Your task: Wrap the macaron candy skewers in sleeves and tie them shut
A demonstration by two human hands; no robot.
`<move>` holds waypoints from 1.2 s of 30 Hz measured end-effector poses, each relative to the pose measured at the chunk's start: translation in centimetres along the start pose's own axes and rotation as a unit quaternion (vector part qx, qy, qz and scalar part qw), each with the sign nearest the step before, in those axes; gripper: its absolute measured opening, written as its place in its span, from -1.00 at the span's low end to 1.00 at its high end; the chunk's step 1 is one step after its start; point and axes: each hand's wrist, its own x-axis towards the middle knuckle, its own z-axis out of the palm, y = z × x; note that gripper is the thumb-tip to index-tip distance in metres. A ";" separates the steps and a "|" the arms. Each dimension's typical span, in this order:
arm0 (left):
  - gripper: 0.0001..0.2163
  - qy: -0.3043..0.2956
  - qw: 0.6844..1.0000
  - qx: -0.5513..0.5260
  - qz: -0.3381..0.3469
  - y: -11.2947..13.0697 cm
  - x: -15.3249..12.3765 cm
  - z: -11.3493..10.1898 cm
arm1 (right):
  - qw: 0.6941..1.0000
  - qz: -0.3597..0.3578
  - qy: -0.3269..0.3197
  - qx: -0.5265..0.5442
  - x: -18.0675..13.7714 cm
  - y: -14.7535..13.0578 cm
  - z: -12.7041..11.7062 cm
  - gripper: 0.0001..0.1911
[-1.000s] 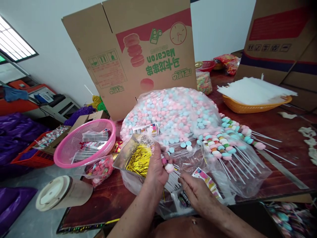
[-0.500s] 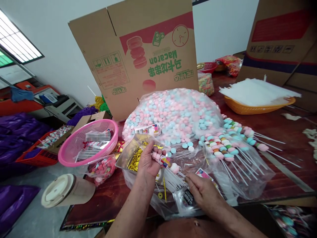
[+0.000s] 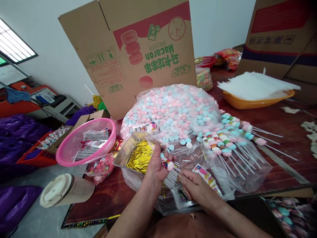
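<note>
In front of me, my left hand (image 3: 157, 167) is closed around candy skewers (image 3: 168, 163), with pink, white and blue pieces showing past the fingers. Their white sticks (image 3: 170, 178) point down to the right. My right hand (image 3: 198, 186) is pinched at the stick ends; what its fingertips hold is hidden. Beneath it lies a clear printed packet (image 3: 180, 197), partly covered. Colourful printed cards (image 3: 207, 177) lie beside that hand. To the left of my left hand, an opened bag holds gold twist ties (image 3: 140, 155).
A big clear bag of pastel candies (image 3: 170, 109) stands before a cardboard box (image 3: 148, 49). Finished-looking candy skewers (image 3: 220, 143) lie at right. A yellow basket (image 3: 247, 103) holds white sticks. At left are a pink basket (image 3: 63, 150) and a lidded cup (image 3: 81, 188).
The view has shifted slightly. My left hand has turned and moved right and down with the candy skewers, and my right hand has come closer to it, uncovering more of the printed cards.
</note>
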 end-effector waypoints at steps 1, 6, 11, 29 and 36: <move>-0.65 0.008 1.000 0.001 0.002 -0.4 0.0 0.1 | 0.999 -0.026 0.033 -0.035 0.2 0.2 0.1 -0.68; -0.58 0.057 0.998 0.004 -0.018 0.1 0.5 0.3 | 0.923 -0.172 0.163 -0.303 0.6 1.3 -0.3 -0.72; -0.59 0.105 0.993 -0.043 0.027 2.7 1.1 0.0 | 0.881 -0.207 0.174 -0.388 0.0 2.1 -1.1 -0.73; -0.57 0.033 0.998 -0.050 -0.001 -2.2 0.3 0.2 | 0.872 -0.213 0.191 -0.397 0.0 0.8 -1.1 -0.74; -0.63 0.059 0.998 -0.013 0.001 -4.4 0.0 0.3 | 0.956 -0.112 0.126 -0.239 0.6 1.4 -1.2 -0.68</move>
